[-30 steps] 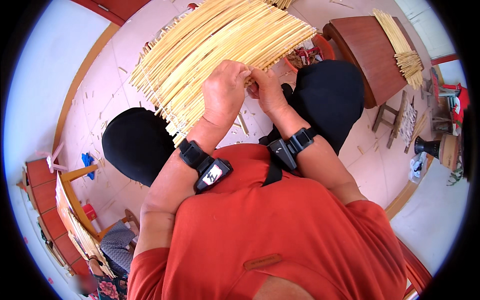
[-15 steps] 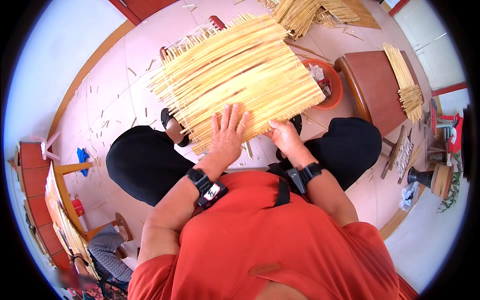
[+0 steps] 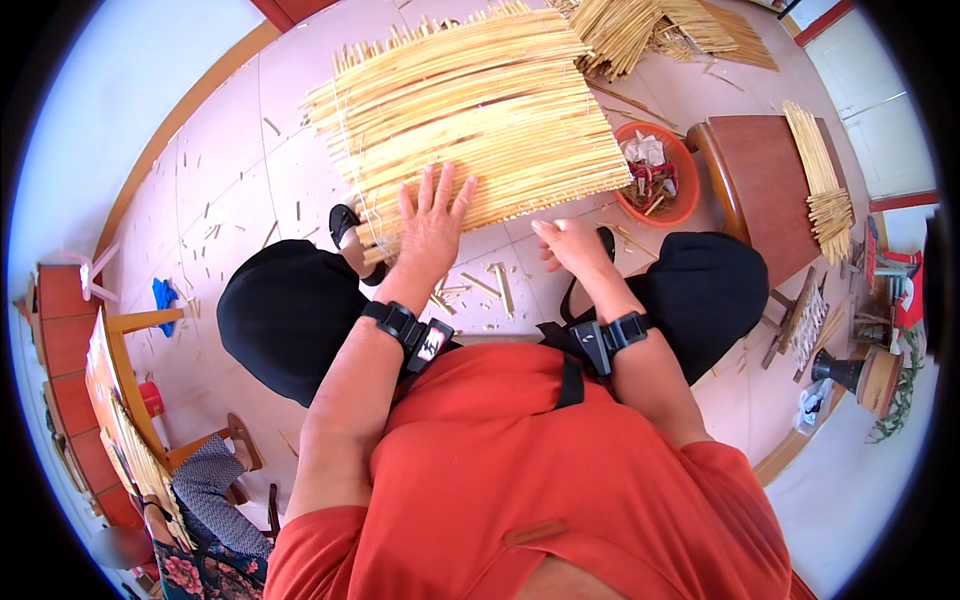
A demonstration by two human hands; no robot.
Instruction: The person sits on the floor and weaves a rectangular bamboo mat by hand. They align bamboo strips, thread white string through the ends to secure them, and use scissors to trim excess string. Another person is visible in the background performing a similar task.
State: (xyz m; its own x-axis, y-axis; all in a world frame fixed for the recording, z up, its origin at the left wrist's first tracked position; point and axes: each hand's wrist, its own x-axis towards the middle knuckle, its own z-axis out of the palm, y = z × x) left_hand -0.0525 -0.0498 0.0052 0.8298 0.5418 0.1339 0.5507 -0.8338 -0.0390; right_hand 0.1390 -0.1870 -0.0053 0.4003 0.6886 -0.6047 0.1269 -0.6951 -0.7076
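A mat of yellow reed stalks, bound with white string along its left side, spans the space in front of my knees. My left hand lies on the mat's near left part, palm down with the fingers spread. Just off the near right edge of the mat is my right hand, its fingers curled and the thumb pressed toward them. Whatever may be between those fingers is hidden or too small to see. The stalk ends stick out unevenly at the far left.
An orange bucket of scraps stands right of the mat, beside a brown wooden seat bearing a reed bundle. More reed bundles lie at the back. Cut stalk pieces litter the floor. Another person's patterned trouser leg shows lower left.
The mat has shifted away from me, and my left hand has moved forward on it. My right hand has come off the mat's near edge, uncovering stalk pieces on the floor.
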